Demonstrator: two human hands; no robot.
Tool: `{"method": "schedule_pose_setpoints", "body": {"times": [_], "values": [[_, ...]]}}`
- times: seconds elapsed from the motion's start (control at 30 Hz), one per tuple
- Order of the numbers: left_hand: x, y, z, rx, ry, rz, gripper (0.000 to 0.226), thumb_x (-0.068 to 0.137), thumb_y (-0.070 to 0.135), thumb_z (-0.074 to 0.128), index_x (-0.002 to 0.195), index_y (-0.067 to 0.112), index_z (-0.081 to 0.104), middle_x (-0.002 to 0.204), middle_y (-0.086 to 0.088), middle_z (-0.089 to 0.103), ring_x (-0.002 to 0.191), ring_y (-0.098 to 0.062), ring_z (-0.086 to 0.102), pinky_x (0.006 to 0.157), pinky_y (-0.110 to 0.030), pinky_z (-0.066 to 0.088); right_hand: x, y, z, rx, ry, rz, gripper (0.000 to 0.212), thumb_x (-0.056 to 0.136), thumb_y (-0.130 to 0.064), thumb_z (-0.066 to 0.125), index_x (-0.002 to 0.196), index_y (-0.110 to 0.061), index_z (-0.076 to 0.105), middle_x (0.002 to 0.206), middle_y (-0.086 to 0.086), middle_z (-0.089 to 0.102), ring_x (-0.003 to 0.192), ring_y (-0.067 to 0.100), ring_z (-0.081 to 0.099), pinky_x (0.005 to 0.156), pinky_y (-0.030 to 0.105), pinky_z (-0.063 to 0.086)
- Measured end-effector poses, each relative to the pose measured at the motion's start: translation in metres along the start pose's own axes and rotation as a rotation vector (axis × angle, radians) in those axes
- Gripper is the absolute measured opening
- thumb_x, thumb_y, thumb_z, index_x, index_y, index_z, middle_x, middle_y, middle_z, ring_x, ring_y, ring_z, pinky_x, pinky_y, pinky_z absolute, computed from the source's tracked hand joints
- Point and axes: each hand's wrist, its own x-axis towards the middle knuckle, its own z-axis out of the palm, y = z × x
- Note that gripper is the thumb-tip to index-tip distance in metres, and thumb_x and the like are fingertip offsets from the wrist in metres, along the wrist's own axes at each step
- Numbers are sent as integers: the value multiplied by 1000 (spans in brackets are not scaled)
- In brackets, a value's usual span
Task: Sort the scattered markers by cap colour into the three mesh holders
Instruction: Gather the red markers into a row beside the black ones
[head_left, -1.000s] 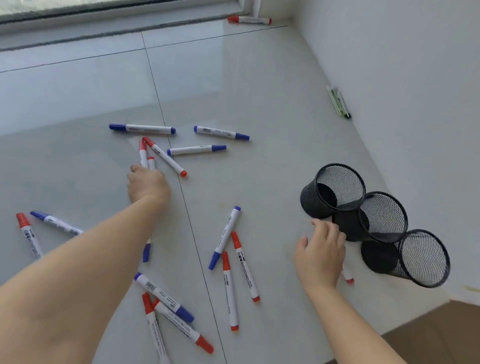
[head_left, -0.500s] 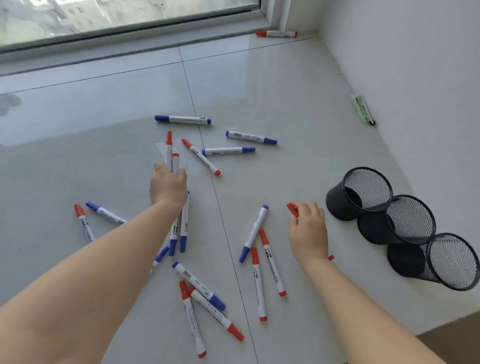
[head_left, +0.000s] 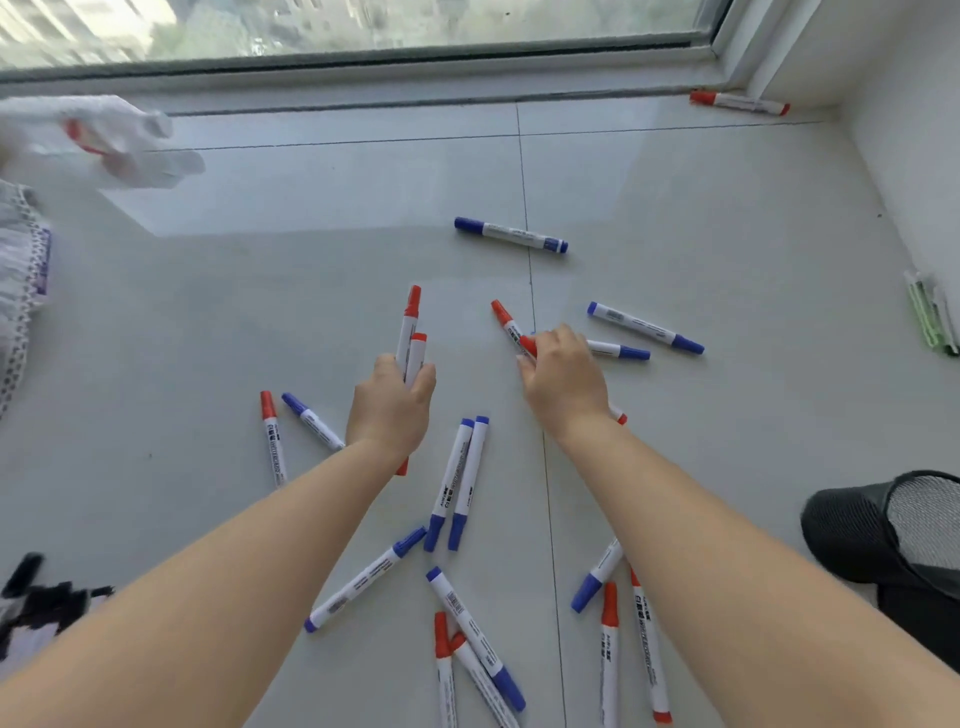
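Observation:
My left hand (head_left: 390, 405) grips two red-capped markers (head_left: 410, 335), caps pointing away from me. My right hand (head_left: 563, 379) holds a red-capped marker; its cap (head_left: 528, 345) shows at my fingers and its red end (head_left: 621, 417) behind my wrist. This hand reaches over another red-capped marker (head_left: 505, 321) on the floor. Several blue-capped and red-capped markers lie scattered on the grey tiles, among them a blue pair (head_left: 460, 483) between my forearms. One black mesh holder (head_left: 891, 525) lies at the right edge; the other two are out of view.
A red marker (head_left: 737, 102) lies in the far corner by the window frame. Green-capped markers (head_left: 932, 319) rest along the right wall. White cloth (head_left: 104, 137) and lace fabric (head_left: 21, 291) sit at the left. A dark item (head_left: 36, 597) is at lower left.
My right hand has moved left and away from the holders with its red marker, up to the red marker near the tile seam. The view has swung left; two holders left the frame.

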Motion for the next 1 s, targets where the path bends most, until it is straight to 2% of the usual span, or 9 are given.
{"method": "schedule_pose_setpoints", "body": {"times": [0.2,0.3,0.37,0.43,0.53,0.63,0.73,0.87,1.0], "values": [[-13,-23,-6,-15,-3,-28,31,94,46,38,93,15,43,73,4,48,63,-12,49,53,-30,44,12,-18,23,-173,-73,67,23,94,-14,40,113,-3,47,116,15,52,109,28,47,74,36,42],[-24,-35,-9,-52,1,-40,34,94,45,36,85,14,44,68,2,46,58,-12,44,50,-28,35,6,-23,26,-155,-119,134,22,88,-12,43,109,-3,45,106,17,58,91,31,51,62,33,35],[-35,-45,-15,-73,5,-55,36,94,46,36,84,13,47,67,0,47,58,-13,44,50,-28,35,-3,-29,25,-144,-151,132,24,87,-12,43,110,-4,43,97,18,62,77,31,49,59,33,32],[-39,-54,-19,-60,29,-84,34,94,45,37,80,16,49,66,0,50,59,-14,47,50,-27,35,-12,-30,23,-95,-146,143,24,87,-16,44,108,-6,44,90,17,62,71,32,47,59,33,32],[-42,-72,-39,7,142,-108,33,92,39,41,73,14,50,65,-2,51,65,-23,51,56,-30,39,-37,-39,16,6,-115,154,21,87,-26,48,101,-11,51,77,9,52,68,30,44,60,31,31],[-38,-93,-57,202,218,-48,33,93,38,42,82,7,50,78,-6,52,74,-31,51,63,-34,39,-67,-49,12,118,-88,171,19,90,-32,49,92,-13,48,68,1,46,65,27,45,58,31,32],[-28,-112,-70,283,255,-95,34,92,37,47,101,5,46,99,-17,55,85,-37,54,65,-36,36,-99,-54,16,207,-100,171,17,93,-29,46,88,-16,37,66,-3,42,63,23,44,54,31,32],[-16,-124,-71,226,182,-248,46,85,40,59,108,6,40,103,-19,60,91,-39,58,67,-38,42,-146,-58,25,300,-139,215,15,95,-27,45,82,-20,41,65,-4,45,56,14,43,49,27,35],[-7,-128,-70,241,96,-355,37,86,31,55,108,2,47,102,-20,59,85,-35,56,65,-35,41,-188,-65,30,339,-135,312,16,93,-30,46,82,-19,47,67,-2,52,61,17,49,53,32,41]]}}
